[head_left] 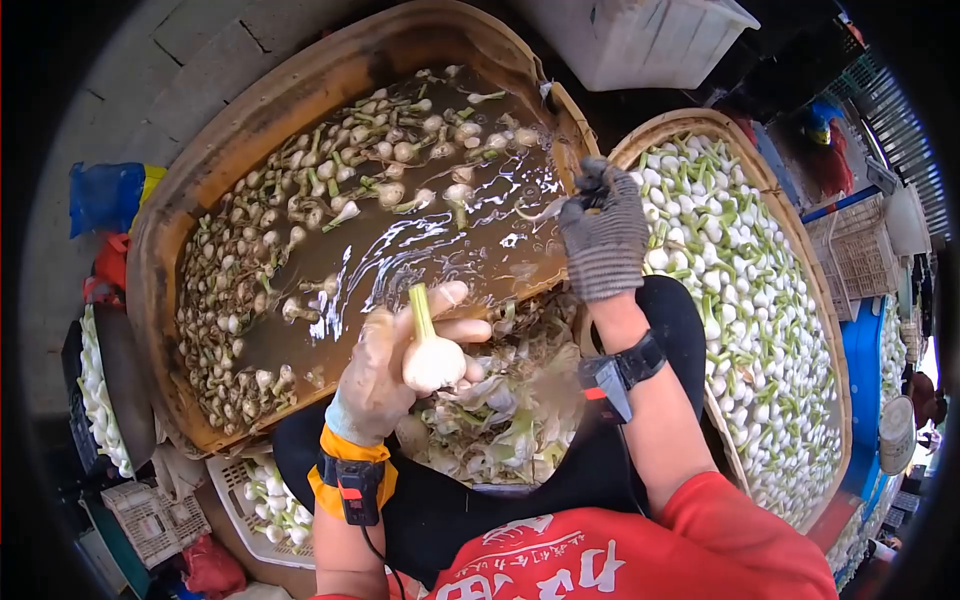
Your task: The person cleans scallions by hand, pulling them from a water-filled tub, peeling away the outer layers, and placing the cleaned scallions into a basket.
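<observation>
My left hand [372,385], in a thin pale glove, holds a white garlic bulb [434,365] with its short green stem pointing up. The thumb and fingers sit around the bulb. My right hand [606,235], in a grey striped knit glove with dark fingertips, is raised over the right rim of the big tub, its fingers curled. A thin pale curved strip [541,212] shows beside those fingers; whether they grip it is unclear. Beneath my hands, between my legs, lies a heap of garlic peelings [500,425].
A large orange-brown tub [160,260] of murky water with many unpeeled garlic bulbs [270,240] lies ahead. On the right, a second tub [840,400] is full of clean white garlic [740,330]. A white basket [240,505] with garlic stands lower left; a white bin [650,45] is behind.
</observation>
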Demonstrator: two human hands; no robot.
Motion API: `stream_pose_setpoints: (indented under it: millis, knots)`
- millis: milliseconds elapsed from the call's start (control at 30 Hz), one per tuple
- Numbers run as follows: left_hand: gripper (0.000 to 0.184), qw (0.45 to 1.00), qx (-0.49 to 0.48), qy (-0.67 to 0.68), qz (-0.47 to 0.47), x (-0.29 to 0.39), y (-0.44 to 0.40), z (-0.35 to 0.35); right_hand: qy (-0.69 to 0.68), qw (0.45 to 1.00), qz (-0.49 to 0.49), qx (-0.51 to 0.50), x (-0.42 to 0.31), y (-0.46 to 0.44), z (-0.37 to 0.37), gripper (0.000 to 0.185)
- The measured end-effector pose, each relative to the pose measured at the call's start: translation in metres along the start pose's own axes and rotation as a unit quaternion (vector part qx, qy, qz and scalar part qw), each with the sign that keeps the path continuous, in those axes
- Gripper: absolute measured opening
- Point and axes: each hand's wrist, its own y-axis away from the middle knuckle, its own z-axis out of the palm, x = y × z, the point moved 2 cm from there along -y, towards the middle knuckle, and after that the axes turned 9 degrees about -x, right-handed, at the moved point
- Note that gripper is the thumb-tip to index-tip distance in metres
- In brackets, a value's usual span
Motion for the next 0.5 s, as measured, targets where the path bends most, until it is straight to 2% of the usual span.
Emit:
stream_pose_setpoints:
  millis: [33,67,100,133,167,267,300,333,367,400,433,500]
  knots:
    - [0.074,0.999,-0.030,0.005,0.022,-0.001,0.002,-0.001,0.019,0.993,0.005,-0.120,0.002,0.009,0.003,0.035]
    - [0.074,0.999,-0.030,0.005,0.024,0.000,0.002,-0.001,0.038,0.970,0.012,-0.238,-0.001,0.019,0.005,0.033]
    - [0.068,0.999,0.001,-0.052,0.002,0.001,0.001,0.000,-0.014,0.940,0.023,-0.341,0.002,0.032,0.016,0.031]
    - [0.063,0.993,0.031,-0.108,-0.022,0.001,0.000,0.002,-0.015,0.940,0.024,-0.341,0.003,0.043,0.020,0.031]
    - [0.054,0.994,0.045,-0.095,-0.015,0.002,0.001,0.005,-0.015,0.930,0.020,-0.368,-0.005,0.051,0.026,0.028]
    - [0.047,0.989,0.075,-0.125,-0.035,0.007,0.007,0.009,-0.019,0.905,0.035,-0.423,-0.013,0.050,0.032,0.029]
    - [0.042,0.992,0.078,-0.098,0.008,-0.003,0.006,0.004,-0.025,0.891,0.058,-0.450,-0.014,0.050,0.034,0.031]
    - [0.042,0.992,0.078,-0.099,0.008,-0.004,0.005,0.001,-0.025,0.891,0.057,-0.450,-0.011,0.050,0.034,0.031]
    - [0.042,0.992,0.077,-0.097,-0.013,-0.003,0.005,0.000,0.015,0.901,-0.126,-0.415,-0.011,0.052,0.033,0.031]
    - [0.042,0.992,0.076,-0.096,-0.036,-0.002,0.004,-0.001,0.054,0.878,-0.304,-0.365,-0.012,0.056,0.033,0.031]
    - [0.039,0.990,0.095,-0.094,-0.050,-0.001,0.003,0.002,0.009,0.884,-0.254,-0.392,-0.005,0.059,0.038,0.033]
    - [0.034,0.990,0.094,-0.086,-0.055,-0.003,0.002,0.000,0.037,0.869,-0.287,-0.402,-0.016,0.061,0.038,0.032]
